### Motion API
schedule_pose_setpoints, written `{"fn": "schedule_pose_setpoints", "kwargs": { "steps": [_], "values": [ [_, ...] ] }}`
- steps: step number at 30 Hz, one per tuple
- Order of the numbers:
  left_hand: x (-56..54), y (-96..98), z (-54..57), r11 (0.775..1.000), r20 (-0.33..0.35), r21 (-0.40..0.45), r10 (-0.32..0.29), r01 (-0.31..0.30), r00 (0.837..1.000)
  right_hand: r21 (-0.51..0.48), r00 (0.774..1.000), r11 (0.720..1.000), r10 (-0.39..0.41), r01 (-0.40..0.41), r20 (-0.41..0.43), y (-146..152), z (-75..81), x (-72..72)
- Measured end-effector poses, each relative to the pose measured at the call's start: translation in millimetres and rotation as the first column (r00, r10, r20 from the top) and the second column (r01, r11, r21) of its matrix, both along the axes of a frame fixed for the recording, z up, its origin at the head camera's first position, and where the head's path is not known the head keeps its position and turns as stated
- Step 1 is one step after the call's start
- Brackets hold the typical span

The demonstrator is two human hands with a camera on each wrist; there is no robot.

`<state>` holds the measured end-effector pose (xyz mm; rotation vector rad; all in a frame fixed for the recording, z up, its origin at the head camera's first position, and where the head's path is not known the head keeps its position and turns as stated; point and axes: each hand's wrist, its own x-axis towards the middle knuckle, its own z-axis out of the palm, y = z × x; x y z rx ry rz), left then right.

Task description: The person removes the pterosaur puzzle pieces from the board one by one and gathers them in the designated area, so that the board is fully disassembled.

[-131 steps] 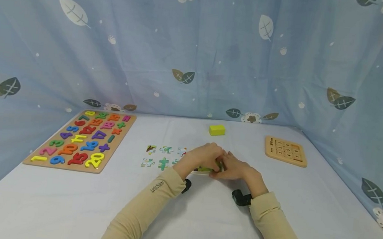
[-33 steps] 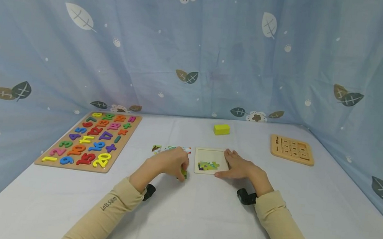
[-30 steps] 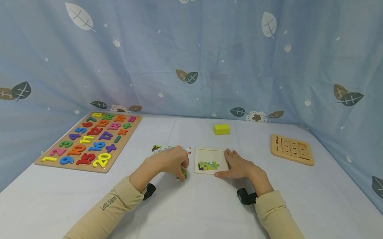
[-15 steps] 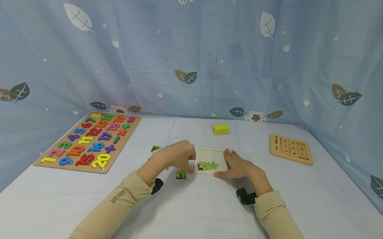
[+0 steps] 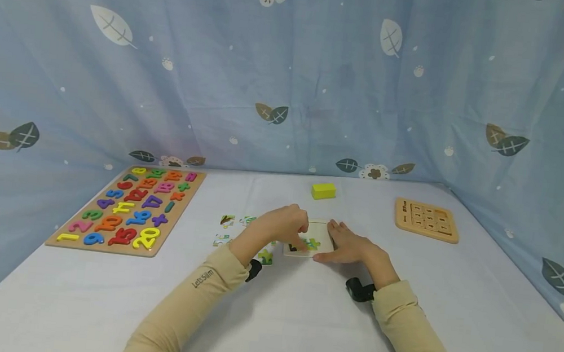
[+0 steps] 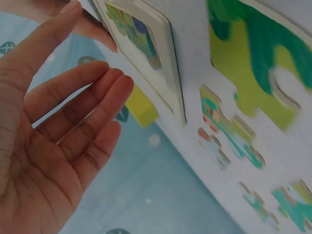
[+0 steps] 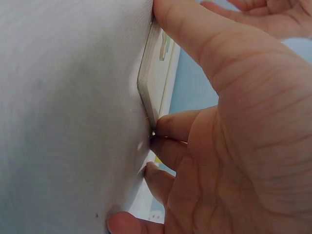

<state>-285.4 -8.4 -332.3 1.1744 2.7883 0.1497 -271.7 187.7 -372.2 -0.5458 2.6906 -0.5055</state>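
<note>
A small square puzzle tray (image 5: 319,229) lies in the middle of the table, with green jigsaw pieces (image 5: 312,244) fitted along its near side. My right hand (image 5: 349,247) holds the tray at its right side. In the right wrist view the thumb is at one end of the tray's edge (image 7: 149,73) and the fingertips at the other. My left hand (image 5: 284,224) is over the tray's left part, its fingers loosely bent and holding nothing in the left wrist view. A loose green jigsaw piece (image 5: 265,257) lies left of the tray, partly behind the left wrist.
Several more loose jigsaw pieces (image 5: 227,220) lie further left, some hidden by the left arm. A wooden number board (image 5: 175,225) is at the far left. A yellow block (image 5: 323,191) stands behind the tray, and a wooden sliding number puzzle (image 5: 428,220) lies at the right.
My left hand has let go of the loose green piece, left it on the table and moved right, over the tray. The right hand has stayed at the tray's right side over the last second.
</note>
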Motion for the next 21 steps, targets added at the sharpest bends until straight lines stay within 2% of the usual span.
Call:
{"fn": "schedule_pose_setpoints", "kwargs": {
  "steps": [8,14,21],
  "values": [
    [-7.4,14.9,-4.4,0.998,0.028,-0.032,0.062,-0.061,0.998,-0.009,1.000,1.000,-0.001,0.001,0.003,0.6,-1.9,-2.0],
    [-9.3,22.6,-9.1,0.989,0.058,-0.100,0.115,-0.109,0.992,-0.015,1.000,1.000,0.000,0.001,0.007,0.5,-1.2,-1.0],
    [-8.6,24.1,-9.7,0.976,0.025,-0.148,0.167,-0.162,0.986,-0.014,1.000,1.000,-0.006,0.006,0.000,0.5,-1.5,-1.1]
  ]
}}
